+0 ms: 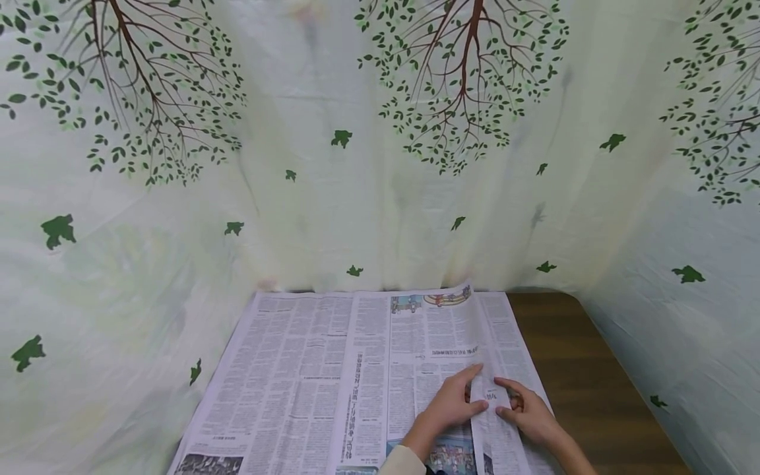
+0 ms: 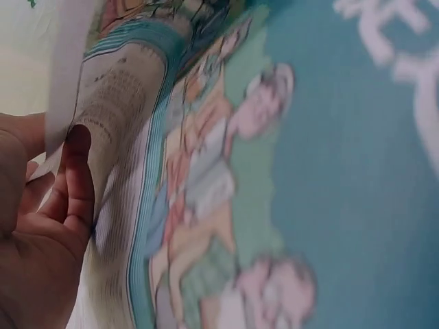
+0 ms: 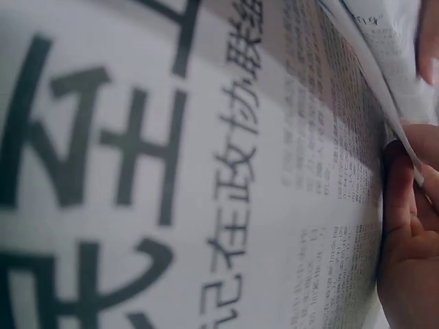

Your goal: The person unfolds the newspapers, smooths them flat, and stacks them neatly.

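Sheets of newspaper (image 1: 291,369) lie spread over the table, and a folded strip of newspaper (image 1: 482,336) runs front to back near their right side. My left hand (image 1: 446,404) pinches the left edge of this strip between thumb and fingers. Just right of it, my right hand (image 1: 530,414) pinches the paper from the other side. In the left wrist view a page with coloured cartoon figures curves up beside the left hand (image 2: 48,233). Large dark print fills the right wrist view, where the right hand (image 3: 415,240) holds a paper edge; some fingertips are hidden behind it.
Brown wooden tabletop (image 1: 582,376) shows along the right of the newspaper. A pale curtain (image 1: 386,218) printed with trees and green leaves hangs behind the table and along both sides.
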Tool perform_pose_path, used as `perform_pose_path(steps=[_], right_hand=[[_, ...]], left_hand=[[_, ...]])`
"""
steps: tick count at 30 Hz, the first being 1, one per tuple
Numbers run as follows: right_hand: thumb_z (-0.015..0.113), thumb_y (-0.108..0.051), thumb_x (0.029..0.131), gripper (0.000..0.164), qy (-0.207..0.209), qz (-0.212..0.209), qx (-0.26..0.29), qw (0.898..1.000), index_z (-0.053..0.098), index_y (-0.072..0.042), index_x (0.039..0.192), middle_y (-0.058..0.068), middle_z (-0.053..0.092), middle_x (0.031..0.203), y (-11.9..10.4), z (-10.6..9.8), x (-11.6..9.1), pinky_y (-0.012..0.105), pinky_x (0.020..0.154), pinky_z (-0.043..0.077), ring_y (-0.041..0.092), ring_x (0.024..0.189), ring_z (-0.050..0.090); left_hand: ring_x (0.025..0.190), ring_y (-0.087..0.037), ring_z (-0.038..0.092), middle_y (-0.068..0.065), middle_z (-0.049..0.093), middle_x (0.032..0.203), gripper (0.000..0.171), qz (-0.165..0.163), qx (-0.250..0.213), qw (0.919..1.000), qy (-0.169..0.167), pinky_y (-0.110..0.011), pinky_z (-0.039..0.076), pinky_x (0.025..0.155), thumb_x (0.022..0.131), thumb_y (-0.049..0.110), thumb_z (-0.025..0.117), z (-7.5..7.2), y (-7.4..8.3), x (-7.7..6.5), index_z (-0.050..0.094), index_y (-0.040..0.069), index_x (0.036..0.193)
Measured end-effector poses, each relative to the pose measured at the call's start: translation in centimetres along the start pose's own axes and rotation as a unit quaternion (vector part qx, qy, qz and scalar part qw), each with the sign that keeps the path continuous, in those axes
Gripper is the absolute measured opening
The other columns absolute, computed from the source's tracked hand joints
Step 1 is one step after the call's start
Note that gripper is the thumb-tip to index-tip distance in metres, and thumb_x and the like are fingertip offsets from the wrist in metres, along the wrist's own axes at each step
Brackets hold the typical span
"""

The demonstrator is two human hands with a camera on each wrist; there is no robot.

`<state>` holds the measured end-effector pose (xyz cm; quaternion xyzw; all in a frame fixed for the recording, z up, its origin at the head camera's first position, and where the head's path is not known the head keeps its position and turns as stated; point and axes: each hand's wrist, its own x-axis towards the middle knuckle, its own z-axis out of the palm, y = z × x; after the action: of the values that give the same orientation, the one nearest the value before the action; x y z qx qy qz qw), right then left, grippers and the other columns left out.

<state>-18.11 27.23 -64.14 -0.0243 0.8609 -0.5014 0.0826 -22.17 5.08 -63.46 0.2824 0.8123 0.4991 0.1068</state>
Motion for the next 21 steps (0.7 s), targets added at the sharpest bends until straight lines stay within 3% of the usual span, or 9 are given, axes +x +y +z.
perform_pose_path(steps=[3,6,10,13,16,21], right_hand=[[0.081,-0.013,0.087,0.070,-0.007,-0.013,-0.003,1.000,0.050,-0.001,0.148,0.001,0.050,0.076,0.0,0.1,0.0,0.021,0.056,0.040,0.005,0.061,0.046],[0.081,-0.013,0.087,0.072,-0.014,-0.024,-0.002,1.000,0.048,-0.001,0.149,0.002,0.053,0.077,-0.1,0.2,0.1,0.021,0.057,0.043,0.004,0.062,0.049],[0.081,-0.012,0.087,0.072,-0.018,-0.027,-0.003,0.999,0.048,-0.001,0.149,0.004,0.055,0.078,-0.3,0.3,0.1,0.021,0.057,0.044,0.005,0.062,0.050],[0.082,-0.012,0.086,0.072,-0.013,-0.024,-0.013,1.000,0.049,-0.002,0.149,0.003,0.055,0.078,-0.3,0.5,0.2,0.021,0.057,0.044,0.005,0.063,0.049],[0.083,-0.011,0.084,0.069,0.020,0.000,-0.028,0.999,0.053,-0.005,0.146,0.002,0.054,0.076,-0.5,0.8,0.1,0.022,0.056,0.043,0.007,0.063,0.049],[0.084,-0.010,0.084,0.058,0.100,0.020,-0.061,0.993,0.064,-0.013,0.139,-0.001,0.052,0.069,-0.7,1.2,0.0,0.023,0.056,0.041,0.008,0.060,0.047]], left_hand=[[0.076,0.004,0.065,-0.014,0.075,0.113,0.078,-0.012,-0.010,0.9999,0.000,-0.014,0.053,0.076,0.089,0.016,0.081,-0.7,-0.1,-0.4,0.043,0.006,0.156],[0.070,0.004,0.064,-0.009,0.078,0.091,0.083,-0.025,-0.016,0.9995,0.003,-0.015,0.052,0.078,0.086,0.018,0.084,-1.2,-0.3,-0.8,0.043,0.007,0.156],[0.062,0.005,0.060,-0.002,0.074,0.074,0.086,-0.033,-0.021,0.9992,0.007,-0.014,0.051,0.072,0.084,0.020,0.087,-1.8,-0.6,-1.1,0.043,0.008,0.157],[0.051,0.003,0.050,0.005,0.061,0.060,0.087,-0.039,-0.015,0.9991,0.010,-0.015,0.045,0.058,0.083,0.022,0.088,-2.4,-0.6,-1.4,0.044,0.010,0.157],[0.046,0.000,0.043,0.010,0.050,0.054,0.087,-0.048,-0.016,0.9987,0.008,-0.017,0.039,0.050,0.083,0.023,0.088,-3.0,-0.8,-1.7,0.044,0.013,0.157],[0.046,-0.001,0.043,0.011,0.049,0.055,0.088,-0.058,-0.012,0.9983,0.000,-0.018,0.038,0.049,0.083,0.027,0.088,-4.1,-1.2,-2.1,0.043,0.018,0.158]])
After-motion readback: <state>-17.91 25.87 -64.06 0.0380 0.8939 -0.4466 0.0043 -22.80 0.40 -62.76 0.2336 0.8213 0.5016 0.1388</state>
